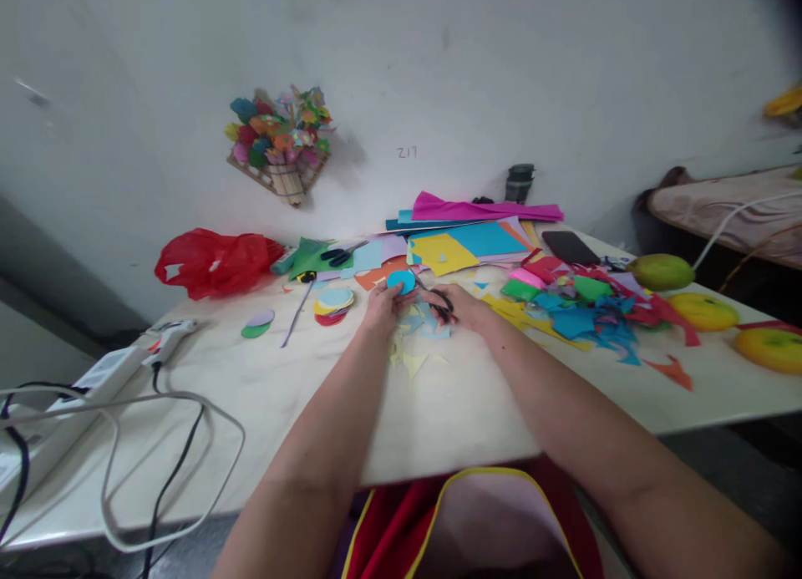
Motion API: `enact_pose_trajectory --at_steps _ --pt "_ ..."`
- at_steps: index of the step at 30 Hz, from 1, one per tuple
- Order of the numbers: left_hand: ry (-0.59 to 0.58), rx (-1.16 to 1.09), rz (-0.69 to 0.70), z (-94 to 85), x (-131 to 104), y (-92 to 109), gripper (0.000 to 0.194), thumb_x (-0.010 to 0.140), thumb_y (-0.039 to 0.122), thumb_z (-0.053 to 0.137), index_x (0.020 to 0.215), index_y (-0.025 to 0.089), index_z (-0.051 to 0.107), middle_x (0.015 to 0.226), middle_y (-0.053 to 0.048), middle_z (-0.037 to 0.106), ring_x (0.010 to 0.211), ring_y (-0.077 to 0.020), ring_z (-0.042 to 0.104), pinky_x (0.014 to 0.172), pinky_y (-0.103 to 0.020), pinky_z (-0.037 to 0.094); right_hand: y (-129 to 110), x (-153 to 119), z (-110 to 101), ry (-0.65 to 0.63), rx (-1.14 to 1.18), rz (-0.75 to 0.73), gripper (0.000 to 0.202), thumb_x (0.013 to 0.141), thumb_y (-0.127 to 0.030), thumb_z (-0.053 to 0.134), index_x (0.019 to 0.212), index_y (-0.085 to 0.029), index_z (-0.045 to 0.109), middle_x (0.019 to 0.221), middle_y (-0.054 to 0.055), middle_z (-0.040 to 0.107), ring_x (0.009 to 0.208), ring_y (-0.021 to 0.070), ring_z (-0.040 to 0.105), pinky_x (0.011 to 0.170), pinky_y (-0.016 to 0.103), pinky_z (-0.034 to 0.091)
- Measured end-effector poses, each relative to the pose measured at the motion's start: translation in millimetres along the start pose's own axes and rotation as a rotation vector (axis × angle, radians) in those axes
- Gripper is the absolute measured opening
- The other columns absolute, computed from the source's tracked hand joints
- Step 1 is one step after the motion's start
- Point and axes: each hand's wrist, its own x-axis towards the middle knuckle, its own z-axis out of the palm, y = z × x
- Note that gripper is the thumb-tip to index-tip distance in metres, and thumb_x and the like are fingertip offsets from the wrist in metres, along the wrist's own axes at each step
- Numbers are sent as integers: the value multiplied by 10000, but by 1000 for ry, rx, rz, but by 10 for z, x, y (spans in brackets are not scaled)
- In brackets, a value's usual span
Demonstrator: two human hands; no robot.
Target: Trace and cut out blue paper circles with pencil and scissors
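Our left grip (380, 305) pinches the blue paper circle (401, 280); just right of it, our right grip (460, 307) clamps black scissors (440, 303).

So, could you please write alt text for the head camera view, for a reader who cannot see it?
A person's left hand holds a blue paper circle while the right hand grips black scissors over a white table. Stacked paper circles, coloured sheets and paper scraps lie around them; a red plastic bag sits at the left.
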Motion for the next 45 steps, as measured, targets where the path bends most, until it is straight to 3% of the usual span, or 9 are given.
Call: enact_pose_trajectory --at_steps 14,22,29,45 --pt "-18 16 4 -21 23 -20 101 703 96 566 800 112 590 690 -61 675 579 -157 648 599 -259 535 -16 -4 20 18 -1 11 311 691 -459 580 706 -155 514 495 -22 537 332 64 464 266 168 229" --pt "-8 23 0 -8 14 -12 95 704 103 583 798 105 593 710 -68 675 595 -161 648 674 -307 532 -10 4 15 16 14 16 314 687 -468 582 708 -162 512 492 -28 533 330 64 462 261 168 226" --pt "-11 18 -12 -3 16 -9 93 719 86 551 804 98 587 693 -63 672 596 -156 650 590 -253 530 -16 0 18 16 10 15 308 690 -460 578 704 -161 505 498 -24 529 329 64 455 260 164 221" --pt "-2 18 -17 -12 22 -1 94 705 94 583 798 103 585 702 -72 675 590 -160 647 626 -282 531 -33 -9 36 32 27 35 291 669 -439 605 682 -172 489 465 -40 494 323 60 418 271 181 193"
